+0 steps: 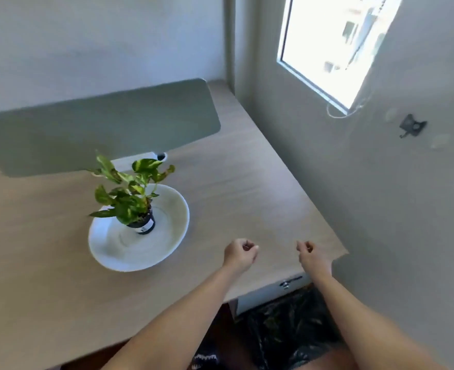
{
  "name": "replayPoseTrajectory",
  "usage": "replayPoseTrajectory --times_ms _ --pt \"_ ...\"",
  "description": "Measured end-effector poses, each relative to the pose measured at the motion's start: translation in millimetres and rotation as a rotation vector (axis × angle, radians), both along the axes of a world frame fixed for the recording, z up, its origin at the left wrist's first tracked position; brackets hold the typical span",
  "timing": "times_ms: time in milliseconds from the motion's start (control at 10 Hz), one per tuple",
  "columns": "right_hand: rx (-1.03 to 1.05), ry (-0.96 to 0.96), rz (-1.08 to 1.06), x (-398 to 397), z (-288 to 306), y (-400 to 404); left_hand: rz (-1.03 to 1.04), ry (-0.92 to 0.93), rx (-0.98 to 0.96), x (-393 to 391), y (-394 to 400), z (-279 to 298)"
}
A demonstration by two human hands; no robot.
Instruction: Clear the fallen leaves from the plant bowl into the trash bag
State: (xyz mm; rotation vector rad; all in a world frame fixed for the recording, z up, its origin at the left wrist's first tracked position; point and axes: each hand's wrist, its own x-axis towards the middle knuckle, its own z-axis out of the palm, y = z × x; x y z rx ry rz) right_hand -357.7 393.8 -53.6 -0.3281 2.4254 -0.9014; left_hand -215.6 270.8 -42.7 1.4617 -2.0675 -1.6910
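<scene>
Currently we see the light wood-grain desk (247, 182) filling most of the view, set into a corner of grey walls. Below its near edge sits the black plastic trash bag (287, 324) (contents unclear in the blur). On the desk, left of centre, rests the shallow white ceramic plant bowl (113, 247); its bare surface shows no loose leaves. Inside it stands the small green variegated plant in a black pot (129, 198). Our left hand (240, 253) and right hand (311, 256) hover over the desk beside the bowl, both loosely curled, grasping nothing visible.
</scene>
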Motion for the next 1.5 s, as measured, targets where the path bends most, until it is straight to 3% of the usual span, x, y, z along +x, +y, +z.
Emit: replayPoseTrajectory --times_ms 200,300,400,500,700,900,1200,1400,1500 --pt "-0.069 -0.049 0.244 65 21 -105 0.504 -0.026 -0.074 99 -89 30" --pt "-0.027 -0.119 0.365 111 16 -146 0.786 -0.1 0.011 154 -117 29" --pt "0.031 -0.212 0.423 151 10 -173 0.918 -0.081 0.259 199 -142 19" --pt "0.08 -0.288 0.439 181 3 -195 0.922 0.123 0.475 220 -158 10" --pt "0.091 -0.192 0.337 206 -45 -242 0.975 0.207 0.688 238 -197 2" --pt "0.033 -0.345 0.198 228 -9 -285 0.933 0.26 0.681 246 -244 -1" --pt "-0.059 -0.522 0.291 228 5 -334 0.947 0.433 0.655 245 -289 6" --pt "-0.099 -0.573 0.414 227 16 -336 0.992 0.489 0.597 246 -287 14" --pt "-0.145 -0.501 0.439 220 25 -326 0.995 0.437 0.536 249 -269 13"
